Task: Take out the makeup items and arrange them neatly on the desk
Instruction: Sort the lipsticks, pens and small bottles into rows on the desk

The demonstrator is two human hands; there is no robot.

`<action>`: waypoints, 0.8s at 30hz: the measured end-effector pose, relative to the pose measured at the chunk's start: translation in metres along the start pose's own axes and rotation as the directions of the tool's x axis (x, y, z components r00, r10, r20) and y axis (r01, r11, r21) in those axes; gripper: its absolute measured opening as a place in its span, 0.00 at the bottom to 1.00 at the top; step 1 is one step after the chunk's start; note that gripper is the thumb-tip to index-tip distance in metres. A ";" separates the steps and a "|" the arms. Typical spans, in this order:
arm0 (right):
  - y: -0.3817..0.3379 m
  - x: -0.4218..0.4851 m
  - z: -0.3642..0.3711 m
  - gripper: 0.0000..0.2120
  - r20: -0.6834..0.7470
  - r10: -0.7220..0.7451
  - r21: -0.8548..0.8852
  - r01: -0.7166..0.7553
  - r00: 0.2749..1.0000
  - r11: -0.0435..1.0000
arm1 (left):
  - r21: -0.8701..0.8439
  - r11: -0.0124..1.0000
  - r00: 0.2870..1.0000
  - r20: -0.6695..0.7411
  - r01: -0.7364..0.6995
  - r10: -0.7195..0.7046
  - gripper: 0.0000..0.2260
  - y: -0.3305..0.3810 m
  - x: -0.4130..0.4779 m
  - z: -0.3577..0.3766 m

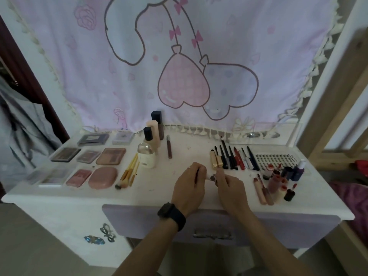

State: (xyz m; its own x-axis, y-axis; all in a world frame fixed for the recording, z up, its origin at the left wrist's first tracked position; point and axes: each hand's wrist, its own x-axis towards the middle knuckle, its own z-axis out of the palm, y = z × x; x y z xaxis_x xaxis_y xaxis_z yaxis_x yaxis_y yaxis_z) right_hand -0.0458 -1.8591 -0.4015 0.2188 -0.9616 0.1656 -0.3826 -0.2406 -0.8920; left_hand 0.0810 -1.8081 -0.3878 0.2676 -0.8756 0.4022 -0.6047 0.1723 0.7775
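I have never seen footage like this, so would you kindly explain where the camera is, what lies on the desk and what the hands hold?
There is no machine here: a person works with bare hands, and the single picture comes from a wide-angle camera worn on the head, looking down. The left hand, with a dark watch on its wrist, and the right hand meet over the white desk and together pinch a small item, too small to identify. On the desk lie palettes and compacts at the left, then brushes and bottles, a row of pencils and tubes toward the right, a clear tray of small dark pieces, perhaps lashes, and lip products at the right edge.
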 end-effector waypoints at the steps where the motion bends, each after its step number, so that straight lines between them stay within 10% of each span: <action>1: 0.002 0.000 0.001 0.26 -0.018 -0.006 0.001 0.006 1.000 1.000 | -0.034 0.999 1.000 -0.011 0.026 -0.026 0.12 -0.002 0.001 0.006; 13: 0.010 -0.006 0.004 0.29 -0.091 -0.179 -0.041 0.176 0.980 0.984 | -0.040 0.973 0.974 0.032 0.227 -0.226 0.25 -0.005 0.007 0.011; 24: 0.005 -0.008 -0.006 0.08 -0.054 -0.139 0.039 0.141 0.989 0.989 | -0.345 0.895 0.956 0.177 0.284 -0.235 0.09 -0.003 0.006 -0.018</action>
State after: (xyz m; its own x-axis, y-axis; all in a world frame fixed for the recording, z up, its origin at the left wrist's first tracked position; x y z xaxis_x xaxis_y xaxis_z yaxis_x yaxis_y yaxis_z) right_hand -0.0545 -1.8529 -0.4046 0.2213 -0.9245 0.3103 -0.3128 -0.3686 -0.8754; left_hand 0.0975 -1.8056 -0.3794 0.2647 -0.9573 0.1162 -0.2064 0.0615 0.9765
